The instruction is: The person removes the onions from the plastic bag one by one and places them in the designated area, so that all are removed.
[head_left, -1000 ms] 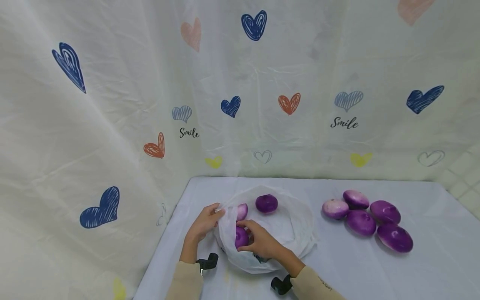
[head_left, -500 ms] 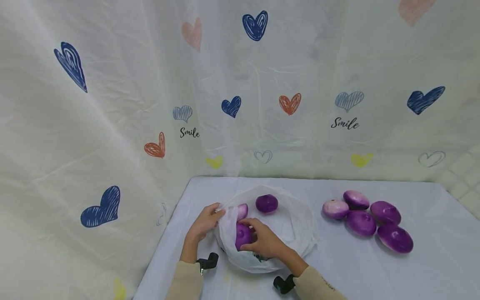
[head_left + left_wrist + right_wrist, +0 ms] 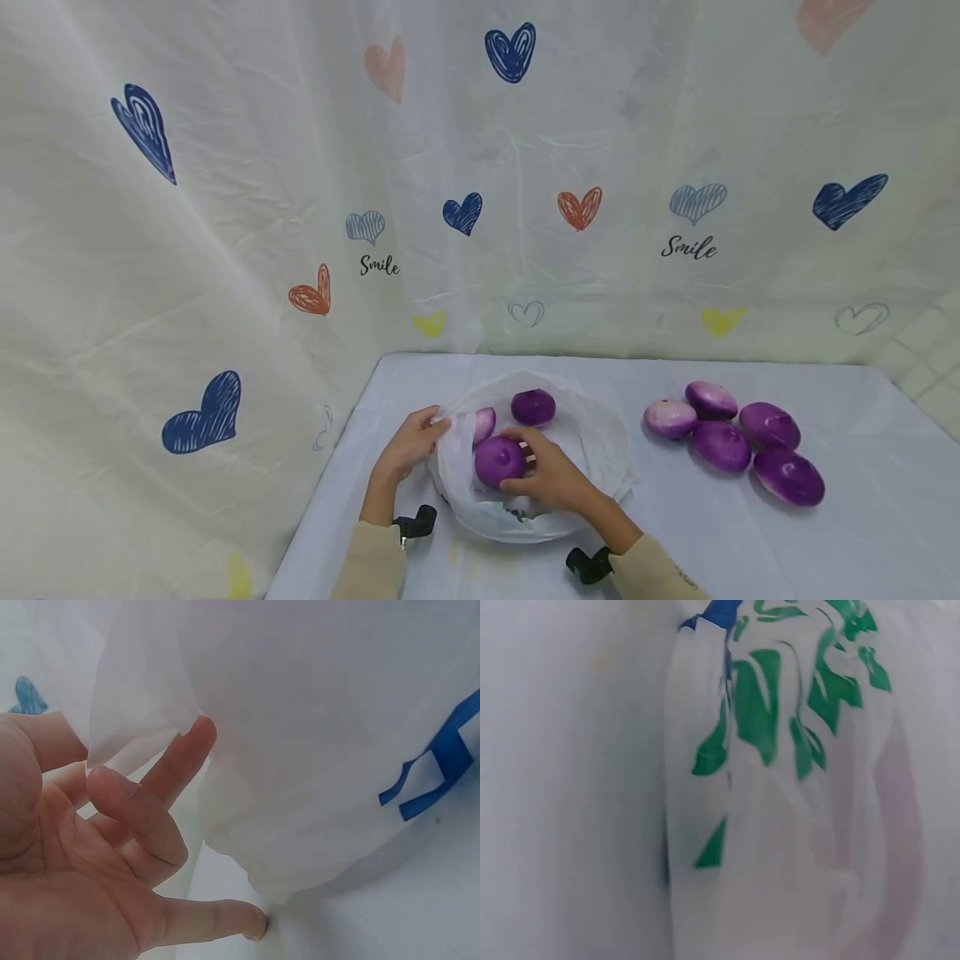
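Observation:
A white plastic bag [image 3: 603, 467] lies with its mouth spread wide on the table. My left hand [image 3: 408, 446] pinches its left rim; in the left wrist view, thumb and fingers [image 3: 180, 761] meet at the thin plastic edge. My right hand [image 3: 555, 475] reaches into the bag and grips a round red onion [image 3: 500, 462] from its right side. Two more red onions lie in the bag: a dark one [image 3: 533, 407] at the back and a paler one [image 3: 484, 424] half hidden by the left rim. The right wrist view shows green-printed bag plastic [image 3: 757, 712], which hides that hand.
Several red onions [image 3: 722, 446] sit in a loose cluster on the white-covered table [image 3: 862, 417], right of the bag. Behind and to the left hangs a pale curtain [image 3: 637, 275] printed with hearts. Black wrist cameras [image 3: 588, 567] sit at both cuffs.
My right hand has drawn the red onion to the right and slightly up, out from behind the bag's left rim, so it shows whole. The left hand stays at the rim.

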The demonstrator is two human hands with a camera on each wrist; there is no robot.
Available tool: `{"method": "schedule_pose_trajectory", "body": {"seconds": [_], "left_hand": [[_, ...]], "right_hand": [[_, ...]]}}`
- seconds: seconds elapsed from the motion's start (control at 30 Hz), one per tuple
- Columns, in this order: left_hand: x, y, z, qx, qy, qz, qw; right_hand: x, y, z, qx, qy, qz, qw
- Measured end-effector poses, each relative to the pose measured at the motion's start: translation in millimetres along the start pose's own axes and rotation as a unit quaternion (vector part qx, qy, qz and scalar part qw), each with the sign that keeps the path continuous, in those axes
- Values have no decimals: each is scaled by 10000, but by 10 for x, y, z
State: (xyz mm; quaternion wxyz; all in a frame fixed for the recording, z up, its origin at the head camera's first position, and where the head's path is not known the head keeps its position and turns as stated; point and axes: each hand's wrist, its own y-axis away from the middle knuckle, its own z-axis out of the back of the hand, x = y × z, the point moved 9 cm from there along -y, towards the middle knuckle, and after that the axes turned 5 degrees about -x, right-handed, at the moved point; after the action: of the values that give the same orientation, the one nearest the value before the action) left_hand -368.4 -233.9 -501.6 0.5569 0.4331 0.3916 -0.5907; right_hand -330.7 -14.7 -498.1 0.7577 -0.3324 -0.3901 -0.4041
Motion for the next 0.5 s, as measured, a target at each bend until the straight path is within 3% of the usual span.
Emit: {"method": "schedule_pose_trajectory", "body": {"seconds": [0.27,0.5], "left_hand": [[13,-10,12,-52,-18,6,10000],[21,-13,18,-66,-37,26,10000]], "right_hand": [[113,101,301,-235,153,184,9994],[139,247,701,-657,436,230,9966]]}}
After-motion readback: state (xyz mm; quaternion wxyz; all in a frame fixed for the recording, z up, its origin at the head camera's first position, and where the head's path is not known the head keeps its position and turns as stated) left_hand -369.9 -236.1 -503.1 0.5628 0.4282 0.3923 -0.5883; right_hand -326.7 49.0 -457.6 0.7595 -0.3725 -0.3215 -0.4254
